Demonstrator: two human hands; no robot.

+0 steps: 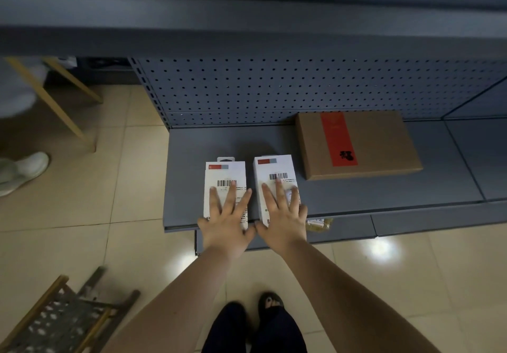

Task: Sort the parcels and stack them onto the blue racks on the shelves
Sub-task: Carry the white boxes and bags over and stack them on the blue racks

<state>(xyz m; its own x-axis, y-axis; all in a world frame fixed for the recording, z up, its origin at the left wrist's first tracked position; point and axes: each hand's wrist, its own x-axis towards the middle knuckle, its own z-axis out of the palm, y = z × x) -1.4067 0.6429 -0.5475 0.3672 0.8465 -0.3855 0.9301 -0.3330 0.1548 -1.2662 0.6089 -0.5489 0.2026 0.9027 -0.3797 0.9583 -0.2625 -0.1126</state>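
Two small white boxes with barcode labels lie side by side near the front edge of the low blue-grey shelf [186,177]. My left hand [227,221] rests flat with spread fingers on the left white box [225,173]. My right hand [284,215] lies flat in the same way on the right white box [274,167]. A flat brown cardboard parcel [381,144] with a red strip sits further back on the shelf, to the right of both boxes.
A perforated back panel [274,91] rises behind the shelf, and an upper shelf edge [247,39] overhangs it. A small brownish packet [318,225] lies at the shelf lip by my right hand. A wooden frame [60,319] lies on the tiled floor at lower left. Another person's shoe [24,168] stands at far left.
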